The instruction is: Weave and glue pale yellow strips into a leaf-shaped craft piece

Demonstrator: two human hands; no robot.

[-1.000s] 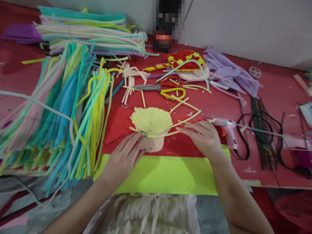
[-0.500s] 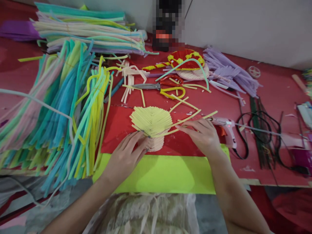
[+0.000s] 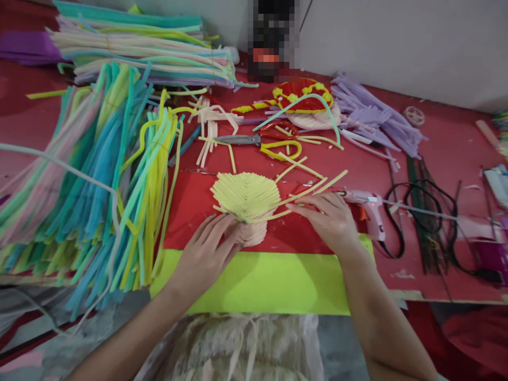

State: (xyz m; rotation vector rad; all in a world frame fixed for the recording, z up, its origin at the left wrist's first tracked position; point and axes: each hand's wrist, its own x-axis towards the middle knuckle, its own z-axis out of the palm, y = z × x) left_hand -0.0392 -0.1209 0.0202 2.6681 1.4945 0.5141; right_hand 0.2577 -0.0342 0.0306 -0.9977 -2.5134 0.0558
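A pale yellow leaf shape [image 3: 246,193], built of pipe cleaners in a herringbone, lies on a red sheet [image 3: 186,211]. A pale pink ribbed piece [image 3: 256,234] shows beneath its lower end. My left hand [image 3: 212,238] is closed at the leaf's lower tip, fingertips pinching it there. To the right, my right hand [image 3: 331,217] pinches a thin yellow pipe cleaner [image 3: 278,215] that runs across to the leaf's lower tip. Its fingers partly hide the strip. Another yellow strip sticks up past that hand.
Behind the leaf lie scissors [image 3: 242,139] with red and yellow handles. A pink glue gun [image 3: 367,203] with a black cord rests right of my right hand. Bundles of coloured pipe cleaners [image 3: 99,132] crowd the left; purple ones [image 3: 373,114] lie at the back right.
The loose end of the yellow strip by my right hand has swung up and slightly left. Both hands stay almost where they were.
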